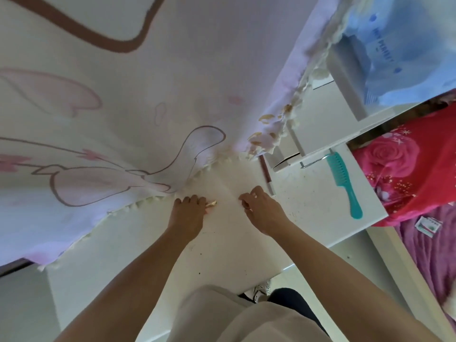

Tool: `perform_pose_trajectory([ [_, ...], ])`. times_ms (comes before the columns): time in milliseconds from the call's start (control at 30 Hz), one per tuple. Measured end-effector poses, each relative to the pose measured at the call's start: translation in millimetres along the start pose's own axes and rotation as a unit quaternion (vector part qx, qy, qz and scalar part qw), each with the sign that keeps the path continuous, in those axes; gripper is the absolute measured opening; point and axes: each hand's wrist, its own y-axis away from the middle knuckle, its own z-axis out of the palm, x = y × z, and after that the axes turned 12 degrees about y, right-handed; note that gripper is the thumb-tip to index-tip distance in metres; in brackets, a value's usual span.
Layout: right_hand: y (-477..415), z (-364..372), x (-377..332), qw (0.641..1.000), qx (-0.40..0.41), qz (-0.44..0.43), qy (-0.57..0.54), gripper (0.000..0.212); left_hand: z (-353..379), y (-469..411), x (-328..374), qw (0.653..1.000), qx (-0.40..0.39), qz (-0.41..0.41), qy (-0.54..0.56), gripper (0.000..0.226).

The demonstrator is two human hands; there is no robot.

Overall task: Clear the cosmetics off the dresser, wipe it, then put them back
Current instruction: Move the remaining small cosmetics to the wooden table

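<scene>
Pinching gold cosmetic (211, 204) at its curled fingertips, left hand (190, 211) | right hand (261, 209) fingers curled, grasp unclear | liner pencil (266, 174) just beyond them

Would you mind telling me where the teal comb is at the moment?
In the head view, the teal comb lies on the right end of the white dresser top, near its edge, to the right of the right hand and the brown pencil.

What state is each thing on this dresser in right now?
left hand: grips small gold item
right hand: fingers curled, contents unclear
teal comb: lying flat near right edge, untouched
brown pencil: lying flat, untouched
patterned cloth: draped over dresser's back
dresser: top speckled, unwiped
</scene>
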Motion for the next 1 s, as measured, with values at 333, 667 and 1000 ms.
perform_pose_trajectory([
  [333,48,-51,2,0.990,0.092,-0.108,-0.006,0.033,-54,114,43,0.951,0.201,-0.132,0.195,0.021],
  [667,125,-24,-110,0.937,0.082,-0.340,0.009,0.036,0,334,93,0.817,0.389,-0.359,0.230,0.007],
  [1000,292,10,-298,0.819,0.094,-0.565,0.033,0.025,76,596,108,0.672,0.478,-0.537,0.178,0.018],
])
